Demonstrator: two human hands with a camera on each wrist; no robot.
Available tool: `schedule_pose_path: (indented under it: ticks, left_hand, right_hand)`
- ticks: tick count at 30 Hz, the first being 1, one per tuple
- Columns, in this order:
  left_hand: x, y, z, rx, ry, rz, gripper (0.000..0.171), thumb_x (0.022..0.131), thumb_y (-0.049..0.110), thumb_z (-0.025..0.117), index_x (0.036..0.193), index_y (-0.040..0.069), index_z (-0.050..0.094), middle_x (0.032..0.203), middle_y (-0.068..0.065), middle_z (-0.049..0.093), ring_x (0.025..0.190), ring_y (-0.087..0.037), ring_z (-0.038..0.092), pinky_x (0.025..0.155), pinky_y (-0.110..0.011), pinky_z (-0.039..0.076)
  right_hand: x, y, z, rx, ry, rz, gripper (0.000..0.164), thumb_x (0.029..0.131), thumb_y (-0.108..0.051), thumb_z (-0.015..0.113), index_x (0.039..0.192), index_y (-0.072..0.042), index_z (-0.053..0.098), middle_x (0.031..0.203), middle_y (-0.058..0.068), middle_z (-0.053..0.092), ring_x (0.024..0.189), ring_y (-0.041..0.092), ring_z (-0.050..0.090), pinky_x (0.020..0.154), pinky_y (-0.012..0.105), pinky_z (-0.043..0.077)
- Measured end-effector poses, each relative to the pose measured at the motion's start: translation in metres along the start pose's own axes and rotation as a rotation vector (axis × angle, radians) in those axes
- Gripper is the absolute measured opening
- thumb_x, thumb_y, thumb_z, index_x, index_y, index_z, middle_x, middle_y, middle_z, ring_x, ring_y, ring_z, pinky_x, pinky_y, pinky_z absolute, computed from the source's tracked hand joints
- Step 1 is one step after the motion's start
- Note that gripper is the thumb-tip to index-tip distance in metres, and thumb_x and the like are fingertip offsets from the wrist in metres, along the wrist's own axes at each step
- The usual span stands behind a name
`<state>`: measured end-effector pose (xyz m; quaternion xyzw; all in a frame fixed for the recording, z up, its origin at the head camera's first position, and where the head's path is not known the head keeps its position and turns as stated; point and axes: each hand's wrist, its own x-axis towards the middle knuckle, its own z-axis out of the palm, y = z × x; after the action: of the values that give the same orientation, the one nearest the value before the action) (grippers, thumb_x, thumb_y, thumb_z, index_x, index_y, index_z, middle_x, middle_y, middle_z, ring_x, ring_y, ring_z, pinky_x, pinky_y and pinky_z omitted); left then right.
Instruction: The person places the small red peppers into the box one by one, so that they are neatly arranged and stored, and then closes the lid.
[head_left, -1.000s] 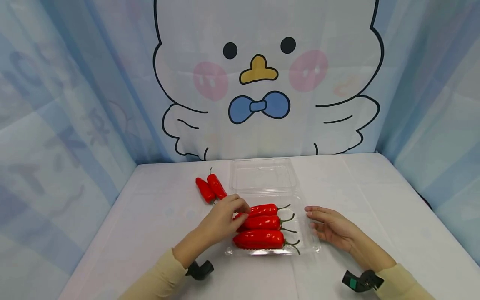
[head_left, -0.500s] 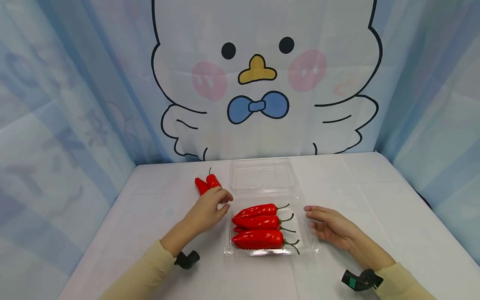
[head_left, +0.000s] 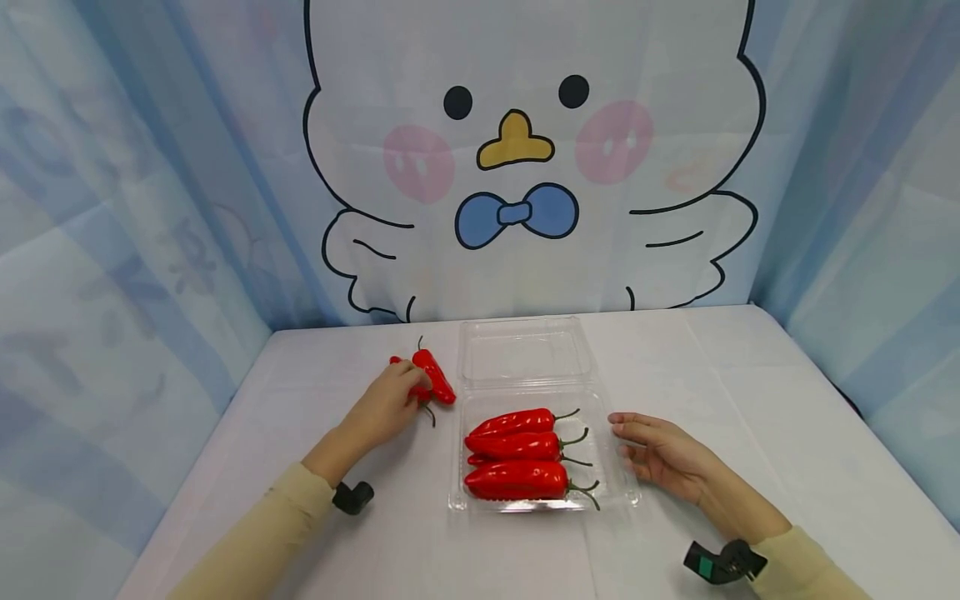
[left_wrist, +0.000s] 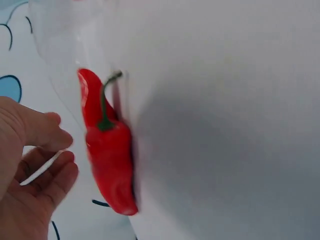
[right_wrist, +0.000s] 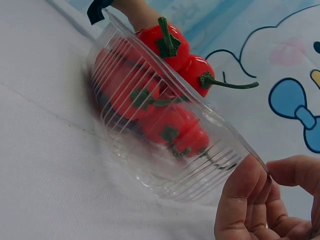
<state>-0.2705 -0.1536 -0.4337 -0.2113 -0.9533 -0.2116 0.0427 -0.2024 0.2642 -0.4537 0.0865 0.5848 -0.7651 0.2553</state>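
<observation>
My left hand (head_left: 386,406), fingers bent, hovers over a red chili pepper (head_left: 422,395) left of the container and partly hides it. In the left wrist view, its thumb and fingers stand apart beside that pepper (left_wrist: 111,162), with a gap between. A second loose red pepper (head_left: 433,377) lies against the first. Several red peppers (head_left: 517,481) with green stems lie side by side in the clear plastic container (right_wrist: 220,120). My right hand (head_left: 667,458) is at the container's right side; the right wrist view shows its thumb and fingers pinching the rim.
The container's clear lid (head_left: 525,354) lies folded back behind it on the white table (head_left: 720,383). A curtain with a cartoon bird (head_left: 517,158) hangs along the table's back edge. Black cameras (head_left: 352,497) sit on both wrists.
My left hand has moved left from above the container's peppers to the loose pair, baring the peppers in the container. My right hand has stayed at the container's side.
</observation>
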Motion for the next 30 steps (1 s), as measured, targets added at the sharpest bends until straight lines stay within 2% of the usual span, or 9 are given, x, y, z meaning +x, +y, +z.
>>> schedule_pose_path:
  ticks: [6,9,16,22,30]
  left_hand:
    - [0.005,-0.018,0.0,0.005,-0.004,-0.012,0.026,0.089,-0.007,0.071,0.109,0.009,0.069,0.12,-0.011,0.063,0.115,-0.028,0.058,0.101,-0.043,0.056]
    - [0.008,-0.026,0.0,0.042,0.001,0.016,0.027,0.087,-0.007,0.072,0.109,0.008,0.068,0.121,-0.012,0.062,0.114,-0.029,0.057,0.1,-0.042,0.057]
    - [0.012,-0.045,0.004,0.209,0.028,0.123,0.029,0.085,-0.006,0.076,0.109,0.007,0.065,0.12,-0.012,0.063,0.115,-0.029,0.059,0.103,-0.043,0.055]
    - [0.013,-0.049,0.006,0.279,0.038,0.18,0.036,0.085,-0.004,0.079,0.116,0.007,0.064,0.124,-0.014,0.063,0.12,-0.031,0.06,0.105,-0.045,0.054]
    - [0.011,-0.051,0.006,0.354,0.067,0.188,0.04,0.086,-0.002,0.078,0.123,0.005,0.064,0.121,-0.014,0.064,0.117,-0.032,0.059,0.103,-0.046,0.054]
  right_hand:
    - [0.0,0.0,0.0,0.0,0.0,-0.002,0.022,0.105,-0.016,0.059,0.126,-0.01,0.057,0.101,-0.005,0.063,0.081,0.006,0.061,0.072,0.02,0.058]
    - [-0.001,0.0,0.0,-0.001,-0.001,-0.003,0.023,0.105,-0.016,0.059,0.127,-0.01,0.057,0.101,-0.005,0.063,0.081,0.006,0.06,0.072,0.02,0.058]
    - [-0.001,-0.001,0.0,0.0,0.002,-0.002,0.024,0.105,-0.016,0.06,0.128,-0.009,0.057,0.1,-0.005,0.063,0.081,0.006,0.061,0.071,0.02,0.058]
    - [-0.001,-0.001,0.0,-0.002,0.0,-0.003,0.023,0.105,-0.016,0.059,0.127,-0.01,0.057,0.1,-0.005,0.063,0.082,0.006,0.061,0.072,0.02,0.058]
    - [-0.001,-0.001,-0.001,0.011,-0.016,-0.004,0.022,0.106,-0.016,0.058,0.127,-0.009,0.057,0.1,-0.005,0.063,0.081,0.005,0.061,0.071,0.02,0.059]
